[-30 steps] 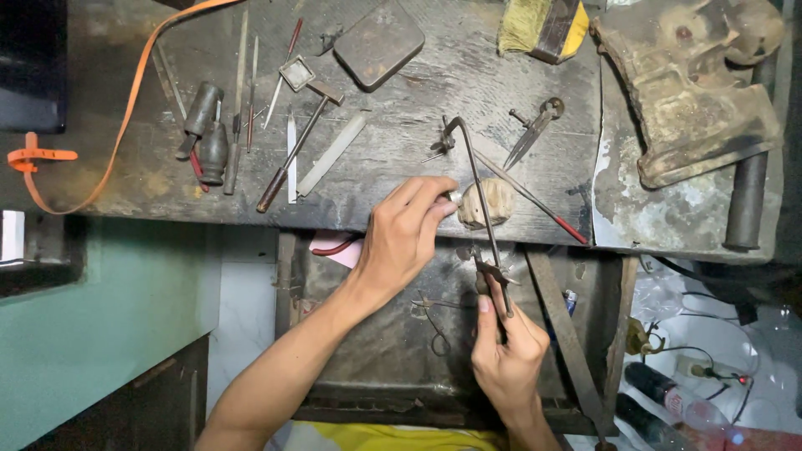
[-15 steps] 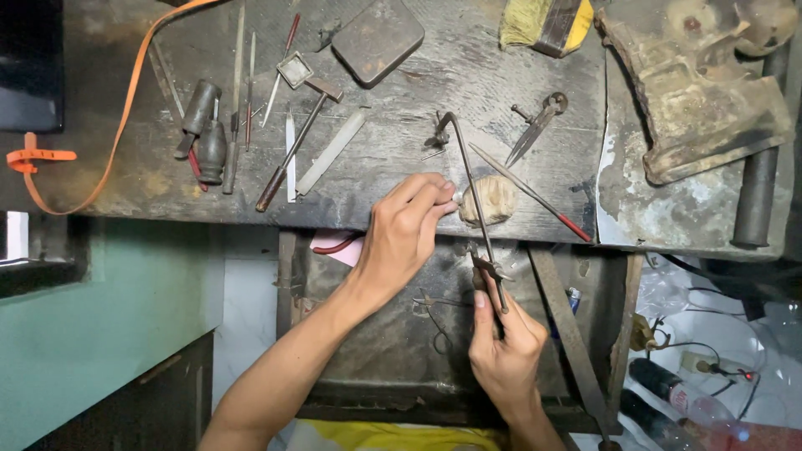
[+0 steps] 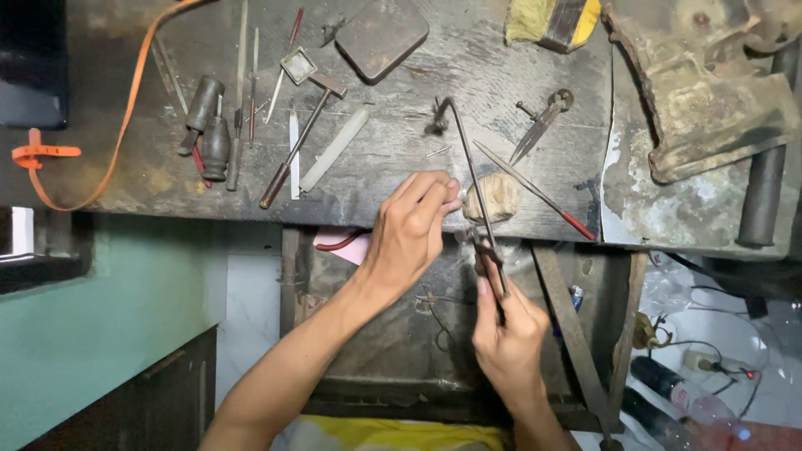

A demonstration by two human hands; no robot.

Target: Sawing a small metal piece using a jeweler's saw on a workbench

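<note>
Sawing step in hand, judging by the grip. Right hand (image 3: 508, 330) is closed round the handle of a thin dark metal-framed jeweller's saw (image 3: 469, 167), w/ the frame running from the hand away over the near edge of the worn, dark wooden workbench (image 3: 401, 167). Left hand (image 3: 411, 230) pinches sth tiny btwn thumb and fingertips, pressed at the bench edge just left of the saw blade; the piece itself is too small to make out. A pale, worn wooden bench peg (image 3: 494, 197) sits just right of the blade, touching or nearly so.

Next move prob calls for short, straight strokes w/ the left pinch held firm against the peg, fingertips kept off the blade line.

Far side of bench: small hammer w/ wooden handle (image 3: 302, 125), flat metal file (image 3: 336, 149), steel dividers (image 3: 541, 125), and a rusty bench vice (image 3: 710, 92) to the right.
</note>
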